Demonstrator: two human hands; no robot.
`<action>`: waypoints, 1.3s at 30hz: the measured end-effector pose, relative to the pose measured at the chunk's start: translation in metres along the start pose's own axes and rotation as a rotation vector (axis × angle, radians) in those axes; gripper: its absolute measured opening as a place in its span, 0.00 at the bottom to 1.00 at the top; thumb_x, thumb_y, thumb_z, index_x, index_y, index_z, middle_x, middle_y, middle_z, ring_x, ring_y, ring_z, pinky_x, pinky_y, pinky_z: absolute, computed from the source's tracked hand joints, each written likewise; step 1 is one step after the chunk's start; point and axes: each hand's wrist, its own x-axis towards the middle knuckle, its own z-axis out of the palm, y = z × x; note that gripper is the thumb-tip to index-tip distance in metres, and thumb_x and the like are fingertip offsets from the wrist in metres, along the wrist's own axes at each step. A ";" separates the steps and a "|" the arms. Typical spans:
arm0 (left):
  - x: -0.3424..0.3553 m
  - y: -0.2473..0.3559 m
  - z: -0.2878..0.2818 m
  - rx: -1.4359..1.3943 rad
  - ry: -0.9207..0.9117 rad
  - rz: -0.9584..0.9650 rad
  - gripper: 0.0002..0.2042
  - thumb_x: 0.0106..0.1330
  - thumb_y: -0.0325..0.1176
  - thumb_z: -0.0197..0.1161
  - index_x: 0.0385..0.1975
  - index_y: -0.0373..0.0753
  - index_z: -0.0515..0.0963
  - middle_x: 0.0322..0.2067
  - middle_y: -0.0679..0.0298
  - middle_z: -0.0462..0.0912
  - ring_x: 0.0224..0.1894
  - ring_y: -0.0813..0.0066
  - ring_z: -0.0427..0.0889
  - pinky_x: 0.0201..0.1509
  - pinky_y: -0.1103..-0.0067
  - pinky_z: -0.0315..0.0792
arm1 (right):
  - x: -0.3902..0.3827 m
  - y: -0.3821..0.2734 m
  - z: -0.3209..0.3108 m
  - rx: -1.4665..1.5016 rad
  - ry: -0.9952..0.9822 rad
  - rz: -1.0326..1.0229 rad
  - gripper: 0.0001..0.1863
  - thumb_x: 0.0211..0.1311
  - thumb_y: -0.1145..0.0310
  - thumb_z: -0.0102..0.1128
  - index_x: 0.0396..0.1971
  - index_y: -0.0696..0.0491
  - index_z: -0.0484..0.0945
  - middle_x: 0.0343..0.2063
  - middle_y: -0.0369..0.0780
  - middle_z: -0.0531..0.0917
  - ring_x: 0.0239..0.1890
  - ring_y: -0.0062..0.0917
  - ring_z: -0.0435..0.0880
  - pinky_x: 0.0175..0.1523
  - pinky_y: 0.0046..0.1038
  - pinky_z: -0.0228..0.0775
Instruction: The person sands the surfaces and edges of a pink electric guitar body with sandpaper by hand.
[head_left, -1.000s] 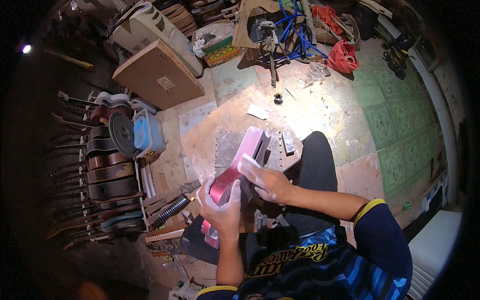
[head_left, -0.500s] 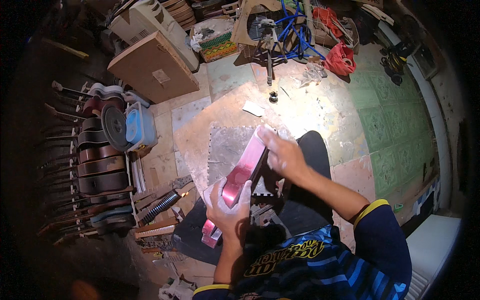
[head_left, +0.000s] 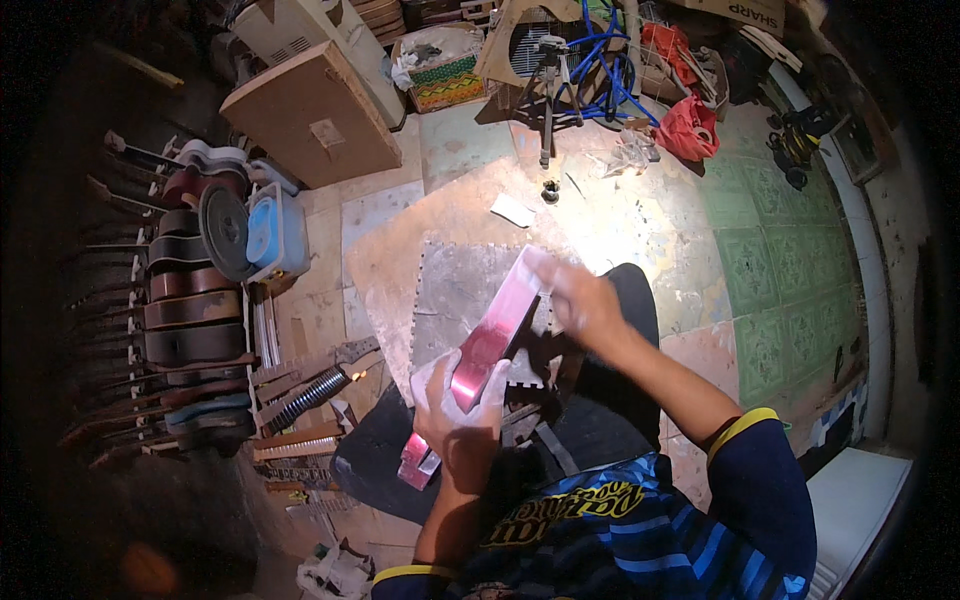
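Meanwhile, the right hand point(head_left: 584, 302) moved up the workpiece point(head_left: 488, 344).

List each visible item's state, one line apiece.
Long pink curved piece: held tilted, glossy midway, paler toward its far end
Left hand: closed on it, whitened
Right hand: at its far end, blurred, grip unclear
Brown and black guitars: racked in a row
Red plastic bag: crumpled

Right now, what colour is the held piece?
The held piece is pinkish-red near the left hand, paler pink farther along; the head view shows it best.
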 end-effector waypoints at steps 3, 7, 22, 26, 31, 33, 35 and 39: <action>0.006 0.003 0.003 0.005 -0.002 0.005 0.29 0.50 0.35 0.86 0.50 0.35 0.79 0.47 0.51 0.82 0.47 0.50 0.84 0.54 0.63 0.78 | -0.009 -0.024 0.004 -0.053 -0.144 0.213 0.31 0.58 0.77 0.58 0.65 0.49 0.77 0.53 0.49 0.85 0.38 0.43 0.87 0.41 0.43 0.82; 0.002 0.001 0.006 -0.002 0.028 -0.004 0.28 0.51 0.36 0.86 0.50 0.36 0.79 0.47 0.51 0.82 0.48 0.50 0.84 0.53 0.63 0.78 | -0.021 -0.032 0.002 0.040 -0.137 -0.126 0.35 0.59 0.75 0.57 0.70 0.44 0.72 0.58 0.48 0.84 0.40 0.41 0.89 0.45 0.39 0.85; 0.006 0.006 0.010 0.039 -0.001 0.067 0.27 0.55 0.38 0.83 0.54 0.42 0.80 0.46 0.52 0.82 0.45 0.48 0.85 0.47 0.62 0.79 | -0.021 -0.040 -0.002 0.033 -0.102 -0.022 0.33 0.56 0.78 0.61 0.66 0.49 0.78 0.35 0.46 0.87 0.31 0.37 0.87 0.39 0.35 0.81; 0.000 0.002 0.012 0.014 -0.002 0.095 0.28 0.55 0.39 0.83 0.55 0.42 0.79 0.46 0.52 0.82 0.46 0.47 0.84 0.47 0.61 0.79 | -0.006 0.004 -0.002 0.011 -0.027 0.060 0.32 0.56 0.80 0.58 0.63 0.47 0.79 0.42 0.45 0.88 0.35 0.42 0.87 0.41 0.36 0.83; 0.002 0.005 0.010 0.057 0.010 0.055 0.29 0.54 0.40 0.84 0.55 0.44 0.79 0.46 0.53 0.82 0.46 0.48 0.85 0.47 0.61 0.79 | -0.020 -0.050 -0.005 0.097 -0.065 -0.071 0.28 0.62 0.81 0.55 0.62 0.47 0.81 0.56 0.48 0.86 0.37 0.36 0.90 0.42 0.34 0.83; -0.001 0.002 0.009 0.034 0.027 0.055 0.29 0.54 0.40 0.84 0.54 0.43 0.79 0.46 0.54 0.82 0.46 0.48 0.85 0.47 0.62 0.79 | -0.019 -0.040 -0.006 0.124 -0.082 -0.120 0.28 0.62 0.80 0.55 0.63 0.48 0.80 0.54 0.47 0.86 0.39 0.38 0.90 0.42 0.35 0.83; -0.002 0.002 0.007 0.052 0.018 0.034 0.28 0.53 0.40 0.84 0.54 0.43 0.80 0.46 0.54 0.82 0.46 0.48 0.85 0.47 0.62 0.79 | 0.007 -0.007 -0.009 0.121 -0.049 0.142 0.29 0.61 0.79 0.58 0.63 0.47 0.80 0.55 0.46 0.86 0.42 0.40 0.90 0.45 0.36 0.84; 0.000 0.006 0.007 0.023 0.007 0.016 0.28 0.53 0.36 0.84 0.51 0.37 0.79 0.46 0.50 0.82 0.47 0.48 0.83 0.52 0.62 0.78 | -0.004 -0.047 -0.006 0.148 -0.160 0.107 0.29 0.61 0.79 0.58 0.63 0.45 0.79 0.51 0.47 0.87 0.33 0.42 0.86 0.40 0.38 0.82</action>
